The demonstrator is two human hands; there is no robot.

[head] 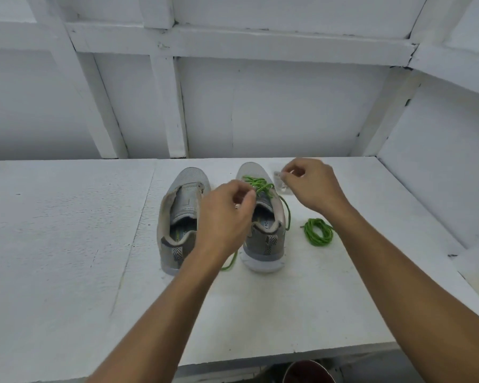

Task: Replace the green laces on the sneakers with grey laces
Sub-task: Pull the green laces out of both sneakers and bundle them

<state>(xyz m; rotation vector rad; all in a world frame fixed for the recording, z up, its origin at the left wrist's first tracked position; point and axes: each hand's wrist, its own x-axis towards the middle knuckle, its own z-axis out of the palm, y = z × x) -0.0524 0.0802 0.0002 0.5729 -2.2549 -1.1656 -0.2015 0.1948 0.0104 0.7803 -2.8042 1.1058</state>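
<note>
Two grey sneakers stand side by side on the white table (67,230), toes pointing away. The left sneaker (181,217) has no lace. The right sneaker (263,228) still carries a green lace (259,185), loosened over its tongue, with ends trailing down both sides. My left hand (224,214) hovers over the right sneaker's opening, its fingers pinching the green lace. My right hand (311,183) is just right of the toe, fingers curled, apparently pinching a small pale thing that is blurred. A coiled green lace (318,232) lies on the table right of the sneakers.
A small clear packet (281,185) lies by the right sneaker's toe, partly behind my right hand. White framed wall panels rise behind the table and at the right. A dark red round container (309,373) shows below the table's front edge.
</note>
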